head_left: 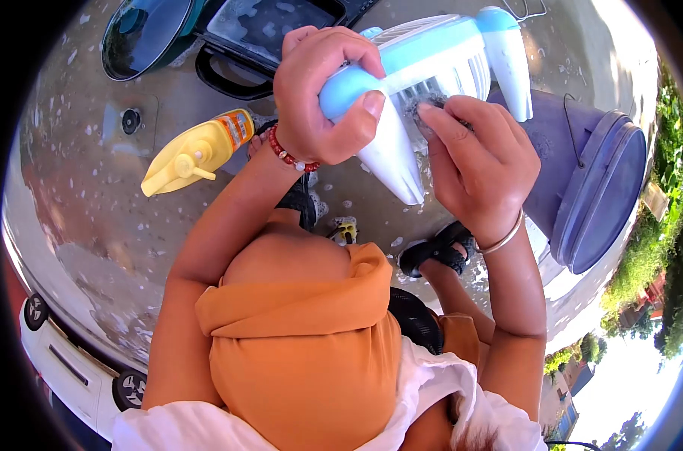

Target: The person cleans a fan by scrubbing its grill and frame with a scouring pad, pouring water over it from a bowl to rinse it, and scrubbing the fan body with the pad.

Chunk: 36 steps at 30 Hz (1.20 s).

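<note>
A blue-and-white plastic stool (431, 52) with slatted sides and tapering white legs is tilted in front of me at the top of the view. My left hand (326, 98) wraps round its rounded blue corner, above one leg. On the slatted part, my right hand (484, 154) pinches a dark grey wire scourer (429, 102) against the surface. Fingers cover much of the scourer. A red beaded bracelet sits on my left wrist, and a pale bangle on my right.
A yellow detergent bottle (198, 152) is at left on the wet, sudsy floor (78, 188). Dark cookware (236, 75) and a green-rimmed round pan (146, 37) lie beyond it. A purple-grey bucket (574, 165) is at right. Black sandals (439, 252) are on my feet, beside a floor drain (131, 121).
</note>
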{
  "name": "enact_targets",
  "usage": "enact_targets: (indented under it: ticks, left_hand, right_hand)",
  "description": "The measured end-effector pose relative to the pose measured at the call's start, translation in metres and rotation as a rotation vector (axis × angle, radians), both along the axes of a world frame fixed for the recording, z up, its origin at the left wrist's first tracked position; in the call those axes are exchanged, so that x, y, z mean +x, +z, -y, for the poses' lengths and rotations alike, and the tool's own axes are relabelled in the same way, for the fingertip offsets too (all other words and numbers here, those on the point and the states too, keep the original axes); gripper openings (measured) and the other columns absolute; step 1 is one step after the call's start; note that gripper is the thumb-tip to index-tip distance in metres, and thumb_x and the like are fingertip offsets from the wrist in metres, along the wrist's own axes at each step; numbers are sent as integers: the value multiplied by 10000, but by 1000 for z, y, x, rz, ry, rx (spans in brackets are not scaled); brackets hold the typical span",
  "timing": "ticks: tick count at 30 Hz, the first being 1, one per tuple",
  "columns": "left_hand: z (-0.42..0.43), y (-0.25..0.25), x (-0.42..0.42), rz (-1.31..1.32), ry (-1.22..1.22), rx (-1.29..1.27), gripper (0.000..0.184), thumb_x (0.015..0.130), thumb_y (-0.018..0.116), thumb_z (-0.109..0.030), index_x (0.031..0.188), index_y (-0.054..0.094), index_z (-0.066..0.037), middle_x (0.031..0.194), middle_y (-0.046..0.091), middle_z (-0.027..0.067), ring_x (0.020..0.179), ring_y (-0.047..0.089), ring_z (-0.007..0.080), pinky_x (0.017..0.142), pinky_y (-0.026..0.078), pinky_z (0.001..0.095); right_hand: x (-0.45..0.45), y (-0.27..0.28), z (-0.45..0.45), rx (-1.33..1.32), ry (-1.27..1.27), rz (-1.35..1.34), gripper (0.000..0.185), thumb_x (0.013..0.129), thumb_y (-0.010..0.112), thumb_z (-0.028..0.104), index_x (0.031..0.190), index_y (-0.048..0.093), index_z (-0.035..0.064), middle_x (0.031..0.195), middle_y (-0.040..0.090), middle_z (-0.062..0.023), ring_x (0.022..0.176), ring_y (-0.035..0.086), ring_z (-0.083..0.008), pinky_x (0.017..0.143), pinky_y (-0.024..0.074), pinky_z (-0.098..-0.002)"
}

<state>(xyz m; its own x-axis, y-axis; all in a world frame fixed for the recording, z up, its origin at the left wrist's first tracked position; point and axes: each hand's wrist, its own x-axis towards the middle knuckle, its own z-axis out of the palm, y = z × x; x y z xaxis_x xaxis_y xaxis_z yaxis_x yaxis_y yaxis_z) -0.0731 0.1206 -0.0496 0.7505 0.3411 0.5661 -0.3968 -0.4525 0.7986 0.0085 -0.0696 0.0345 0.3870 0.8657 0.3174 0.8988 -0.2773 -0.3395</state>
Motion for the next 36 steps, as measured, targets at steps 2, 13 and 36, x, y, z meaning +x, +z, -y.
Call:
enact_targets:
  ticks: [2, 13, 36]
  left_hand:
    - [0, 0, -1, 24, 9, 10, 241, 670, 657, -225, 858, 618, -80, 854, 664, 47, 763, 608, 218, 841, 347, 339]
    - [3, 2, 0, 29, -23, 49, 267, 621, 660, -247, 834, 606, -95, 825, 648, 47, 741, 592, 228, 822, 336, 342]
    - [-16, -10, -5, 24, 84, -204, 235, 756, 657, -241, 868, 625, -36, 851, 648, 77, 743, 570, 226, 737, 439, 330]
  right_hand:
    - [4, -2, -21, 109, 24, 50, 311, 647, 744, -50, 938, 734, 57, 891, 648, -66, 701, 641, -243, 608, 514, -332]
    - [-3, 3, -1, -8, 0, -36, 313, 636, 766, -40, 929, 747, 67, 894, 662, -71, 718, 651, -252, 621, 520, -329]
    - [0, -21, 6, 132, -109, -125, 273, 648, 774, -5, 903, 740, 88, 867, 686, -79, 726, 675, -271, 632, 542, -330]
